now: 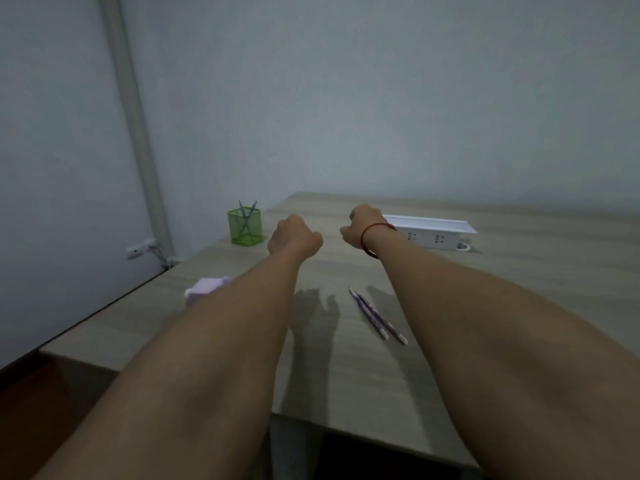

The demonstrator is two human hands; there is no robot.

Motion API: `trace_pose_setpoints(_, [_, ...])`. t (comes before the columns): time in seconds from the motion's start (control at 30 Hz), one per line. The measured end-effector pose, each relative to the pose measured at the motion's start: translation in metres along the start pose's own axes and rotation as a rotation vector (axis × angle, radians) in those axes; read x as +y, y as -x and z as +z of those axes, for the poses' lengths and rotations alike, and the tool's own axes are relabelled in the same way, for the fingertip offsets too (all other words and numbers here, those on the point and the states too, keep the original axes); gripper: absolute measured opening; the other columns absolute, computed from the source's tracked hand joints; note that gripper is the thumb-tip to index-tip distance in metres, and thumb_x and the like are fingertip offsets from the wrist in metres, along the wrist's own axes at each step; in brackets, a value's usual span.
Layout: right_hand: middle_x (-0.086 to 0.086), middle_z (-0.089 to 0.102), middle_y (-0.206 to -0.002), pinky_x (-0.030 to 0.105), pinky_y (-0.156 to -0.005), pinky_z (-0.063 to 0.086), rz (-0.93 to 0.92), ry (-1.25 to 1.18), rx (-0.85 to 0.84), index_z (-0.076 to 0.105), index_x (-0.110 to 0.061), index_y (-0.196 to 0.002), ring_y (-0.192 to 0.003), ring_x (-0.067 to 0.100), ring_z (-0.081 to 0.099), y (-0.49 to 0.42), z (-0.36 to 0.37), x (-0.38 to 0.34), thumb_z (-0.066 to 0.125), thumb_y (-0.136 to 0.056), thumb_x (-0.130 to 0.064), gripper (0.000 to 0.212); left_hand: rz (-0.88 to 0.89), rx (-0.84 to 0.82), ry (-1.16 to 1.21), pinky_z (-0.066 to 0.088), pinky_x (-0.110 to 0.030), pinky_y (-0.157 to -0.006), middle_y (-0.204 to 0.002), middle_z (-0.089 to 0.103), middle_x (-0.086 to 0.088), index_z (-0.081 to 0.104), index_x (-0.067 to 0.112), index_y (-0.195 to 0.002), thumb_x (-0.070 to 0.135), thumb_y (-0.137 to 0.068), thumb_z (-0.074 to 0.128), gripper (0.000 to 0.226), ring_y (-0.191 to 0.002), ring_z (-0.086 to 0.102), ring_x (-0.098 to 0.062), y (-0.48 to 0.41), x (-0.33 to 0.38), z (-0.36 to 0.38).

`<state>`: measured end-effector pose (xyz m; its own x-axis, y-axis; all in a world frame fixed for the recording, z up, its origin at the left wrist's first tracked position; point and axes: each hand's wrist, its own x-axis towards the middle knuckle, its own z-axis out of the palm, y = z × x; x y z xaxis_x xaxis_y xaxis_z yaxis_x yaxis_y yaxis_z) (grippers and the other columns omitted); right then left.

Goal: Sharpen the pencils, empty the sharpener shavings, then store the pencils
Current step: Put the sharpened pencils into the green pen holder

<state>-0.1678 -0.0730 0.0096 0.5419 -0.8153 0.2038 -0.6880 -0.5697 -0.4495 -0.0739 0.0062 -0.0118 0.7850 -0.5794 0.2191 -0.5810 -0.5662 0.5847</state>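
Two pencils [378,315] lie side by side, tips pointing far-left

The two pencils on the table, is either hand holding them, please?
No, the pencils lie loose on the table while both fists, left hand and right hand, hover beyond them.

The left forearm hides most of the purple sharpener [206,287]; both hands' fingers curl out of sight.
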Motion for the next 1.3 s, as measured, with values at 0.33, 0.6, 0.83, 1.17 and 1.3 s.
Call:
trace_pose_setpoints(0.33, [0.012,0.06,-0.098,0.026,-0.072,0.042,0.1,0.175,-0.179,0.066,-0.005,-0.104,-0.083,0.025,0.052,0.065,0.016,0.093,0.06,-0.085,-0.023,0.026,-0.029,-0.195,0.025,0.054,-0.037,-0.087,-0.118,0.064,-0.016,0.06,0.004,-0.111,0.033,-0.076,0.066,0.045,-0.104,0.064,-0.032,0.074,0.01,0.074])
trace_pose_setpoints(0.6, [0.012,0.068,-0.112,0.029,-0.077,0.049,0.13,0.123,-0.235,0.069,-0.006,-0.111,-0.102,0.028,0.064,0.07,0.042,0.119,0.076,-0.074,-0.033,0.047,-0.037,-0.161,-0.018,0.05,-0.035,-0.09,-0.125,0.059,-0.015,0.058,0.008,-0.114,0.031,-0.069,0.075,0.053,-0.114,0.059,-0.032,0.074,0.006,0.109])
trace_pose_setpoints(0.83, [0.018,0.061,-0.122,0.033,-0.082,0.049,0.152,0.116,-0.168,0.06,0.0,-0.118,-0.113,0.031,0.061,0.069,0.043,0.113,0.061,-0.087,-0.018,0.036,0.028,-0.173,-0.18,0.05,-0.033,-0.082,-0.124,0.058,-0.017,0.058,0.003,-0.112,0.015,-0.083,0.062,0.031,-0.112,0.059,-0.033,0.064,0.016,0.11])
trace_pose_setpoints(1.17, [0.02,0.061,-0.124,0.032,-0.065,0.046,0.067,0.06,-0.077,0.054,0.0,-0.117,-0.098,0.03,0.059,0.042,0.009,0.054,0.051,-0.088,-0.002,0.03,0.039,-0.074,0.164,0.056,-0.038,-0.06,-0.114,0.058,-0.025,0.054,-0.008,-0.11,0.0,-0.087,0.049,0.024,-0.091,0.066,-0.041,0.026,0.021,0.035])
trace_pose_setpoints(1.3, [0.018,0.062,-0.12,0.032,-0.078,0.049,0.0,-0.167,0.015,0.051,-0.007,-0.107,-0.106,0.033,0.064,0.011,-0.001,-0.004,0.056,-0.086,-0.013,0.022,0.052,0.082,0.226,0.058,-0.038,-0.066,-0.111,0.061,-0.023,0.058,-0.006,-0.105,0.009,-0.087,0.051,0.024,-0.088,0.067,-0.039,-0.013,0.009,-0.021])
